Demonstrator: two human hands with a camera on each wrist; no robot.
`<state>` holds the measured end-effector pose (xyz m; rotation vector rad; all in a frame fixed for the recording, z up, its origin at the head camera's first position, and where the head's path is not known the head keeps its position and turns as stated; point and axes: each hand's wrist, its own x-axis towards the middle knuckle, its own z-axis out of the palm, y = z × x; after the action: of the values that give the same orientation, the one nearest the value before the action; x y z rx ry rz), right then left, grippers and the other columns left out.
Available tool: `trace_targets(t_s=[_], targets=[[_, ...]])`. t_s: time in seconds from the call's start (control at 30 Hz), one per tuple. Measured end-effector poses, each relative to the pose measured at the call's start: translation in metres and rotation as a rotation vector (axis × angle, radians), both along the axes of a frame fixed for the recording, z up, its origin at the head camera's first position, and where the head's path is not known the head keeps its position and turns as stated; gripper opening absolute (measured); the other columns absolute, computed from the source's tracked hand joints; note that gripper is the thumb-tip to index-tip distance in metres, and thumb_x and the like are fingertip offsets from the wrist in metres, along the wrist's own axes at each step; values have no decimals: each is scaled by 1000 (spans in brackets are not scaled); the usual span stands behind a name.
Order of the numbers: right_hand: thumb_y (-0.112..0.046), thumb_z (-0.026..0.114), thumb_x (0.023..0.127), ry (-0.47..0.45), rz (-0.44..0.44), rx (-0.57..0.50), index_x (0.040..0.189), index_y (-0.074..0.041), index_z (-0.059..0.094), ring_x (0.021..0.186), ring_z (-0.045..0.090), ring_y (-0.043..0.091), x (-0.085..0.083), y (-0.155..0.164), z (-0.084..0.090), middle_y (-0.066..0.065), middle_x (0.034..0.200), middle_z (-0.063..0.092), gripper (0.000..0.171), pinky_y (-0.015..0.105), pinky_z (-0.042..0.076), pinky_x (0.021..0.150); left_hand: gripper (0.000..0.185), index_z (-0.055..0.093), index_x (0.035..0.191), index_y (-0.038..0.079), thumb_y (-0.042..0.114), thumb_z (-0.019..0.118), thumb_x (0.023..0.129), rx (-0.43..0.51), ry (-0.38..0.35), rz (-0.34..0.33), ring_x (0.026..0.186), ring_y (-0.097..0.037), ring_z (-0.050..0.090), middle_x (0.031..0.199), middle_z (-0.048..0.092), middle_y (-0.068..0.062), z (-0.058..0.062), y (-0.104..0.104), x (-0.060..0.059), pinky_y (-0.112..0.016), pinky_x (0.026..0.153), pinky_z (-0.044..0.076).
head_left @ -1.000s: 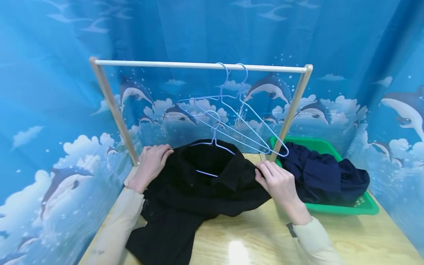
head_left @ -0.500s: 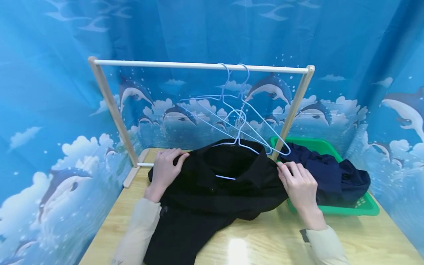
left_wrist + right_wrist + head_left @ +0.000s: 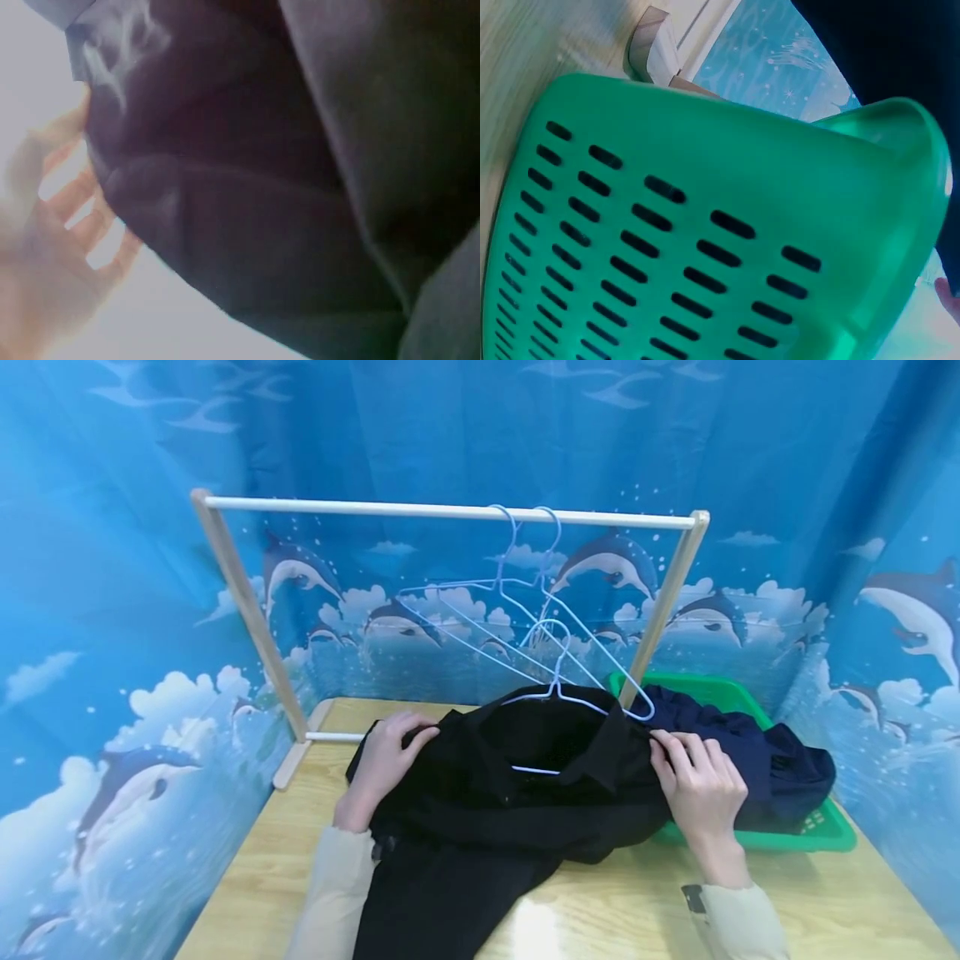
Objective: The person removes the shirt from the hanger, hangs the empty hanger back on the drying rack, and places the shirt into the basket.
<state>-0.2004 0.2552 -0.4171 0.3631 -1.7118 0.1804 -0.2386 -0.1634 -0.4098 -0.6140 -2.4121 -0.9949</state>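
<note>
Both hands have carried the black shirt (image 3: 495, 810) to the right along the wooden table (image 3: 825, 902) since a second ago, so that its right shoulder now overlaps the front edge of the green basket (image 3: 825, 831); the pale wire hanger (image 3: 555, 693) inside its collar has travelled with it, and its hook now stands in front of the two empty hangers (image 3: 517, 602) on the rail. The left hand (image 3: 382, 764) lies over the shirt's left shoulder, its fingers curled down around the cloth at the seam. In the left wrist view the fingers (image 3: 75, 202) show pale and blurred beside dark folds, spread a little, and the grip itself cannot be made out there. The right hand (image 3: 701, 785) holds the shirt's right shoulder, with its fingertips pinching the cloth by the collar and the remaining fingers bent over the fabric. The shirt rests on the table in a loose heap, collar open toward the back, and its lower part trails off the near edge between two cream sleeves. A dark navy garment (image 3: 757, 760) is piled in the green basket, just behind the right hand. In the right wrist view the slotted wall of the basket (image 3: 667, 247) fills nearly everything. Behind the shirt stands a small wooden rack with a white rail (image 3: 450, 511), and blue curtains (image 3: 112, 652) printed with dolphins and clouds surround the table.
</note>
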Motion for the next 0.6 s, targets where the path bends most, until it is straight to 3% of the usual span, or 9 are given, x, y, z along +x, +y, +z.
trace_targets(t_s=[0.13,0.23,0.47,0.6], targets=[[-26,68,98,44,16,-10,92,-2,76,62,59,37,0,-5,2,14,84,71,26,47,46,49,21,76,111,14,27,64,100,-11,-62,26,105,-24,67,108,73,-4,-1,-8,1,-46,97,52],[-26,67,98,53,48,-7,93,-4,77,60,58,36,2,-9,4,13,83,72,25,46,45,50,19,77,108,13,25,66,99,-16,-59,50,103,-26,67,106,74,-6,0,-13,3,-47,95,52],[-23,66,97,35,134,16,94,-5,79,57,57,32,5,-14,6,11,78,71,22,44,44,50,14,76,102,10,20,68,97,-19,50,80,93,-24,69,99,73,-6,6,-15,6,-44,87,56],[-23,66,98,11,167,29,95,-7,81,54,57,29,6,-15,8,9,76,70,22,41,42,48,13,77,102,9,17,71,94,-37,137,95,92,-24,69,98,73,-6,10,-12,8,-46,89,55]])
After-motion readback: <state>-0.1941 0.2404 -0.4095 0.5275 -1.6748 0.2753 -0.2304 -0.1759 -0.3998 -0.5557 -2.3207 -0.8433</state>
